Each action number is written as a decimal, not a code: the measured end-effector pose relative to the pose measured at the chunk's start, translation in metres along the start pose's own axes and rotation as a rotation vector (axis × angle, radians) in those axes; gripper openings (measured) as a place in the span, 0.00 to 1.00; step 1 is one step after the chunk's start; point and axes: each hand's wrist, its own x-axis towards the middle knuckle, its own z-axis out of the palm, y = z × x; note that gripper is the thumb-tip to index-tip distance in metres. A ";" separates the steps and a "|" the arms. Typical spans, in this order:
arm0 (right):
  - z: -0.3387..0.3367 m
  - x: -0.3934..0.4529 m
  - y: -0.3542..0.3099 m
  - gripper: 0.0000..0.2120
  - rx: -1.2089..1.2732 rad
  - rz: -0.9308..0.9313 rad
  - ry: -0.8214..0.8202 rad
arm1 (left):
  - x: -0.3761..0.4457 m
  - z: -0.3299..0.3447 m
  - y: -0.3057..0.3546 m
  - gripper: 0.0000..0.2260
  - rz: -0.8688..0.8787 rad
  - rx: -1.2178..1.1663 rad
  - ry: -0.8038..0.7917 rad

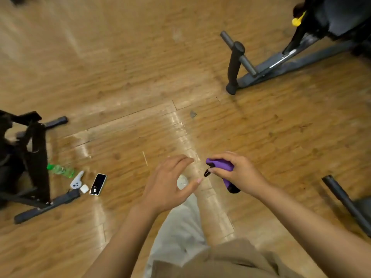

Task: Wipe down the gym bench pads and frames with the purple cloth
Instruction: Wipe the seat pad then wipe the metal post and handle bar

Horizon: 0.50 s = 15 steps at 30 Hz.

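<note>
Right hand (240, 173) grips purple cloth (220, 164) (mostly hidden).

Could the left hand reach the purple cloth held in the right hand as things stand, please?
Probably yes: the open left hand hovers right beside the purple cloth gripped by the right hand, with only bare air between them.

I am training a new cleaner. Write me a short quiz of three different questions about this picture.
1. True or false: the right hand grips the purple cloth.
2. Which item lies on the floor nearest the phone?
A. small white case
B. green bottle
C. yellow object
3. Fill in: the left hand holds ____.

Key: 1 true; 2 A; 3 nothing, its fingers are spread open.
</note>
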 end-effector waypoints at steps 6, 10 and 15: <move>-0.048 0.164 -0.026 0.14 -0.108 0.115 0.061 | 0.146 -0.053 -0.062 0.30 -0.075 -0.123 -0.042; -0.079 0.260 -0.061 0.15 -0.071 0.046 0.115 | 0.250 -0.095 -0.085 0.29 -0.008 -0.141 -0.025; -0.101 0.372 -0.064 0.14 0.032 0.032 0.130 | 0.366 -0.115 -0.127 0.28 -0.048 -0.167 0.020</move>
